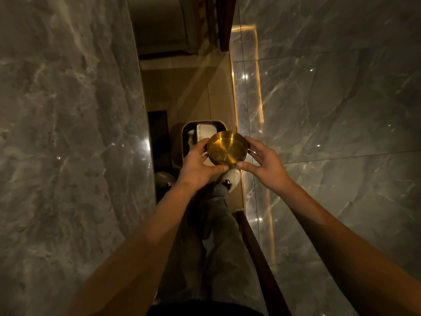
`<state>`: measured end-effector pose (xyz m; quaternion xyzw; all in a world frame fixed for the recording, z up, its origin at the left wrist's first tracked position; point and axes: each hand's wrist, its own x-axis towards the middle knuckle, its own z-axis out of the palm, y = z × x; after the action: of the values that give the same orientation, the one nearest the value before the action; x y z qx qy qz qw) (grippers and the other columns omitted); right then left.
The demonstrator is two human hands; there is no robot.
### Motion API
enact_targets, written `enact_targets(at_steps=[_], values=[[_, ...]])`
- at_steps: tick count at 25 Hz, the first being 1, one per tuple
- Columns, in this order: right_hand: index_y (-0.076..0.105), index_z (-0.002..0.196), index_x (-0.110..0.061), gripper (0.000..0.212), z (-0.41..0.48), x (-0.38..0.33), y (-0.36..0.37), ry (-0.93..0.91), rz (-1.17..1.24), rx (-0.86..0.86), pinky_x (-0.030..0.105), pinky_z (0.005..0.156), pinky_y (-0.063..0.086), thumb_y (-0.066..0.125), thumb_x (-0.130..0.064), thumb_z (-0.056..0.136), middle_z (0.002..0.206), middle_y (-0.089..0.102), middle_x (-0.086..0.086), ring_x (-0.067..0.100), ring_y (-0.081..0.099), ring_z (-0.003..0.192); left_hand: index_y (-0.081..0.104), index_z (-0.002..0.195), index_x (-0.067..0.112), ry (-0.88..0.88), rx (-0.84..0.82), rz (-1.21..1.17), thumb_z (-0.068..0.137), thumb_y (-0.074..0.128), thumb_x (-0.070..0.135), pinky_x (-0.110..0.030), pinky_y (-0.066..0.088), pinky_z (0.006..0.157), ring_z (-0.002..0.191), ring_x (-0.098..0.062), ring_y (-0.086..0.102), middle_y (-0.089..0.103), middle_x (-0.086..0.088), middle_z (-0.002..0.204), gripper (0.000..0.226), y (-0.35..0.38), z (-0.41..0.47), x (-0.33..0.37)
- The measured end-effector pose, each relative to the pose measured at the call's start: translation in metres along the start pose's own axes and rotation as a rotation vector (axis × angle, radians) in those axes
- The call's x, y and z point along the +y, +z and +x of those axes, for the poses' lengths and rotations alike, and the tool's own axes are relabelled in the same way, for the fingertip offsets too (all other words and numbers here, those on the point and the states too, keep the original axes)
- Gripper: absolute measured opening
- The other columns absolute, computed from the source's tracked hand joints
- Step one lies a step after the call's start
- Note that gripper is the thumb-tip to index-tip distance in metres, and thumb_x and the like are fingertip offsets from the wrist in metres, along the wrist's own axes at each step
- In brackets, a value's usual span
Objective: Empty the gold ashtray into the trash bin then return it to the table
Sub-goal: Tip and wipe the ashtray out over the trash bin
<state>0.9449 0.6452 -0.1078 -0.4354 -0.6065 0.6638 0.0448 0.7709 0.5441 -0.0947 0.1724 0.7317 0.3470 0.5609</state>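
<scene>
While held over the trash bin (185, 135), gold ashtray (227, 148) sits between both hands, open side up toward the camera. Left hand (197, 165) cupped on the near left side of the ashtray, thumb pressed along its near edge, grip closed round the rim. Right hand (265, 161) on the right side of the ashtray, thumb tip touching the near edge beside the left thumb, fingers spread wide and curved; cannot tell if those fingers touch the wall or just float beside it. Inside the ashtray: shiny and mostly bare, a few dark specks near the right edge, too small to name. Just behind and below the ashtray: the bin, lid open, something white and crumpled inside. One pale shoe (232, 177) below the ashtray, near the front of the bin, maybe on a pedal, hard to say. Marble surfaces on both sides of the bin; cannot tell which, if any, is the table. Looks close to tipped out already, or very near that step, judged from the nearly clean bowl. Left to do: a last shake if specks stick, then carry back and set down on the table.
</scene>
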Motion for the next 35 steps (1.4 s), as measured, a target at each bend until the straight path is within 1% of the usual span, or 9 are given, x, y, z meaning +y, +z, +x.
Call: enact_targets(at_steps=[6, 9, 13, 16, 19, 22, 26, 29, 35], values=[[0.041, 0.140, -0.019, 0.074, 0.049, 0.074, -0.001, 0.027, -0.028, -0.052, 0.011, 0.104, 0.034, 0.077, -0.012, 0.076, 0.137, 0.046, -0.006, 0.007, 0.042, 0.130, 0.047, 0.135, 0.015, -0.079, 0.034, 0.018, 0.059, 0.087, 0.000, 0.001, 0.042, 0.079, 0.122, -0.010, 0.047, 0.053, 0.002, 0.129, 0.087, 0.019, 0.065, -0.055], [0.040, 0.141, -0.016, 0.073, 0.070, 0.109, 0.004, 0.055, -0.025, -0.076, 0.019, 0.106, 0.034, 0.076, -0.011, 0.078, 0.137, 0.047, -0.005, 0.009, 0.043, 0.130, 0.050, 0.132, 0.015, -0.104, 0.051, 0.019, 0.057, 0.088, 0.001, -0.009, 0.044, 0.086, 0.121, -0.013, 0.052, 0.057, -0.001, 0.130, 0.085, 0.024, 0.091, -0.080], [0.043, 0.139, -0.016, 0.069, 0.094, 0.143, 0.008, 0.106, -0.002, -0.113, 0.029, 0.108, 0.036, 0.076, -0.013, 0.078, 0.133, 0.051, -0.002, 0.014, 0.046, 0.128, 0.050, 0.129, 0.011, -0.222, 0.036, -0.012, 0.060, 0.085, -0.004, -0.008, 0.045, 0.073, 0.107, -0.008, 0.054, 0.057, 0.009, 0.109, 0.079, 0.030, 0.119, -0.100], [0.045, 0.137, -0.017, 0.066, 0.108, 0.164, 0.011, 0.094, -0.027, -0.132, 0.025, 0.103, 0.038, 0.076, -0.016, 0.079, 0.129, 0.052, -0.005, 0.011, 0.047, 0.125, 0.051, 0.127, 0.009, -0.249, 0.036, -0.009, 0.059, 0.085, -0.006, -0.016, 0.048, 0.081, 0.109, -0.013, 0.056, 0.058, 0.002, 0.114, 0.077, 0.033, 0.139, -0.118], [0.049, 0.134, -0.018, 0.062, 0.119, 0.183, 0.014, 0.115, -0.046, -0.133, 0.037, 0.106, 0.042, 0.076, -0.018, 0.079, 0.130, 0.056, 0.001, 0.015, 0.050, 0.125, 0.053, 0.123, 0.012, -0.287, 0.030, -0.019, 0.060, 0.084, -0.007, -0.018, 0.050, 0.079, 0.099, -0.008, 0.059, 0.060, 0.006, 0.107, 0.072, 0.037, 0.151, -0.131], [0.052, 0.133, -0.016, 0.060, 0.126, 0.198, 0.019, 0.174, -0.038, -0.144, 0.047, 0.107, 0.043, 0.077, -0.021, 0.078, 0.130, 0.059, 0.003, 0.017, 0.053, 0.124, 0.058, 0.118, 0.013, -0.333, 0.025, -0.007, 0.060, 0.084, -0.005, -0.033, 0.052, 0.093, 0.108, -0.018, 0.059, 0.061, 0.004, 0.104, 0.066, 0.038, 0.158, -0.143], [0.041, 0.141, -0.013, 0.070, 0.130, 0.211, 0.027, 0.220, -0.026, -0.125, 0.039, 0.110, 0.040, 0.075, -0.018, 0.079, 0.141, 0.050, 0.007, 0.020, 0.046, 0.131, 0.053, 0.127, 0.006, -0.348, 0.014, -0.003, 0.064, 0.082, -0.007, -0.029, 0.046, 0.087, 0.104, -0.014, 0.053, 0.054, 0.014, 0.091, 0.070, 0.040, 0.168, -0.154], [0.040, 0.142, -0.015, 0.071, 0.139, 0.218, 0.032, 0.231, -0.024, -0.128, 0.038, 0.111, 0.038, 0.074, -0.016, 0.080, 0.142, 0.049, 0.006, 0.020, 0.045, 0.132, 0.052, 0.129, 0.007, -0.356, 0.022, -0.016, 0.062, 0.082, -0.007, -0.027, 0.045, 0.086, 0.099, -0.010, 0.054, 0.055, 0.015, 0.093, 0.074, 0.038, 0.177, -0.162], [0.042, 0.140, -0.013, 0.066, 0.157, 0.227, 0.041, 0.280, 0.037, -0.117, 0.034, 0.107, 0.040, 0.073, -0.013, 0.082, 0.138, 0.052, 0.005, 0.019, 0.048, 0.128, 0.053, 0.130, 0.009, -0.402, 0.044, -0.060, 0.061, 0.085, -0.001, -0.030, 0.046, 0.093, 0.118, -0.019, 0.056, 0.060, -0.001, 0.121, 0.077, 0.031, 0.194, -0.180]])
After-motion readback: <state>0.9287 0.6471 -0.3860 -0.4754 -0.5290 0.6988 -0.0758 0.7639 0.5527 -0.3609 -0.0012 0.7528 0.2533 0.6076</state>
